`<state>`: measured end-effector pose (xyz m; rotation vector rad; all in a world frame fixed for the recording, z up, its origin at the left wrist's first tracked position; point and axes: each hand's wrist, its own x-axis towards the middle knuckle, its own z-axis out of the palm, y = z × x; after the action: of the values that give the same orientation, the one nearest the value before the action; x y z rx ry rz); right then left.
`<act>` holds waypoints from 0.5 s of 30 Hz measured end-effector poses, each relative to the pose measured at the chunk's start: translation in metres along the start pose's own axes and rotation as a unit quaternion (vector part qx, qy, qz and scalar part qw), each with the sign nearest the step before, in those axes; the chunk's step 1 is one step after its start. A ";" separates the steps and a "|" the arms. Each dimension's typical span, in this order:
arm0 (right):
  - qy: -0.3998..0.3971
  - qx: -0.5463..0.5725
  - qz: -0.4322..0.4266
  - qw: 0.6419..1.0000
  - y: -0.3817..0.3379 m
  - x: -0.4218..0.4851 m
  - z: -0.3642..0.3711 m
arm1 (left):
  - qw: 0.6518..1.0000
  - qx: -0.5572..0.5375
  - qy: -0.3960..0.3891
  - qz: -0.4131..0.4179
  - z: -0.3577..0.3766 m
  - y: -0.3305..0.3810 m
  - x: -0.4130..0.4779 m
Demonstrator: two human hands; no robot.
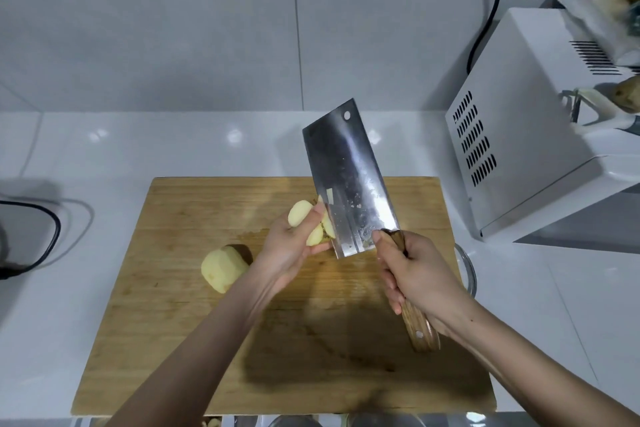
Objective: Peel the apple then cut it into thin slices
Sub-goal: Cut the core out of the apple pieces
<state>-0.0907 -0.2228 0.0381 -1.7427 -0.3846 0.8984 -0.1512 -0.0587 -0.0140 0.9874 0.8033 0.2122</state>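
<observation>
the left hand (287, 246) gripped pale peeled apple pieces (304, 218) against the steel cleaver (349, 177); the right hand (412, 274) clenched its wooden handle (420, 326) above the grained cutting board (194, 340).

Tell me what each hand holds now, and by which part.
Right hand grips the cleaver by its wooden handle, near the blade. Left hand holds peeled apple pieces round their sides, against the blade.

One cleaver (349, 177), one cutting board (207, 340), two peeled apple pieces (223, 267) (300, 215), one microwave (519, 135), two black cords (491, 10) (52, 236)
</observation>
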 end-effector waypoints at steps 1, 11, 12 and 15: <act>-0.005 -0.002 0.003 1.000 -0.001 0.000 -0.002 | 1.000 0.023 -0.011 0.000 -0.004 0.002 0.002; -0.003 -0.026 0.010 1.000 -0.003 0.005 0.001 | 0.998 0.059 -0.033 0.016 -0.009 0.004 0.006; -0.010 -0.021 0.020 1.000 -0.004 0.005 0.000 | 0.995 0.078 -0.055 0.014 -0.013 0.007 0.007; -0.010 -0.002 0.028 1.000 -0.002 0.005 0.003 | 0.994 0.089 -0.069 0.012 -0.015 0.012 0.008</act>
<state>-0.0896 -0.2170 0.0377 -1.7562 -0.3520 0.9576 -0.1538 -0.0384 -0.0130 1.1677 0.6917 0.0919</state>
